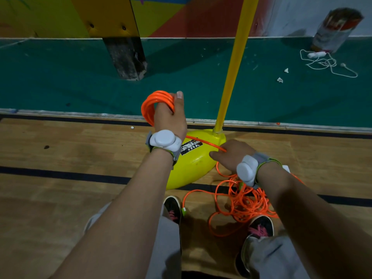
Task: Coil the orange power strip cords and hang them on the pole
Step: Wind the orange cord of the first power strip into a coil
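Orange cord, a few loops gathered into a coil (155, 105) at frame centre. The left hand (171, 119) holds it, fingers curled through the loops and thumb laid straight up against them. One strand (203, 141) runs taut down and to the right across the yellow base (193, 168) into the right hand (229, 156). Its fingers are curled round the strand. The hand shows only its back, so I cannot tell a fingertip pinch from a full grip.

The remaining cord lies as a loose tangle (244, 202) on the wood floor at lower right, below the right wrist and just beside the right shoe (260, 226). A green plug end (183, 210) lies beside the left shoe (173, 208). The yellow pole (235, 65) rises from the base to the top of the frame, with nothing hung on it.

Judgement: coiling is at an early stage, with most of the length on the floor.

Risks:
- The tangle's loops cross one another. A fast pull could cinch them into a knot and jam the feed.
- The taut strand rides over the base and could snag on its rim or at the pole's foot.
- A shoe set on a loop would stop the feed and jerk the coil.
- As the coil thickens, loops could slide off the curled fingers and spring open.
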A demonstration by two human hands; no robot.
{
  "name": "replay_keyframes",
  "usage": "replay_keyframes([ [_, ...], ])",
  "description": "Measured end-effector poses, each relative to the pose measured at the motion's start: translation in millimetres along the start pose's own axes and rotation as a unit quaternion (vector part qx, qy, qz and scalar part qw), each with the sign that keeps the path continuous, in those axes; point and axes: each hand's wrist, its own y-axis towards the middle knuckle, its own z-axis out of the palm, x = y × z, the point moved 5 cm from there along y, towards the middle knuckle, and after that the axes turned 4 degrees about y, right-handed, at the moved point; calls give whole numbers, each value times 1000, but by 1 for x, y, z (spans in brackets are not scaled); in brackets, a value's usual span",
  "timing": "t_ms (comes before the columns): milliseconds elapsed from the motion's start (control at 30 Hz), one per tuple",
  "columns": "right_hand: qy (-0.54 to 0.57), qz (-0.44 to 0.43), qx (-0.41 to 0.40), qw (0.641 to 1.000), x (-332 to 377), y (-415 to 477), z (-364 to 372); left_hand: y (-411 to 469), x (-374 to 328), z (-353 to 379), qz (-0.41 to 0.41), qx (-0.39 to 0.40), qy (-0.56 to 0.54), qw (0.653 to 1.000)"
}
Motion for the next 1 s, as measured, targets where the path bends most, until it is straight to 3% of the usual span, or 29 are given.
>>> replay_keyframes([
  [167,59,-106,-104,987,20,-12,-20,6,9,-4,-1,9,37,999],
  [467,149,-196,-245,938,39,-28,-38,1,14,6,-12,86,103,991],
  [633,183,-236,-277,913,46,-37,-44,-6,19,17,-65,149,140,977],
  [833,204,-253,-300,897,48,-42,-49,-19,16,31,-166,247,97,950],
  [1000,200,-249,-317,893,47,-44,-51,-31,16,42,-200,319,31,926],
])
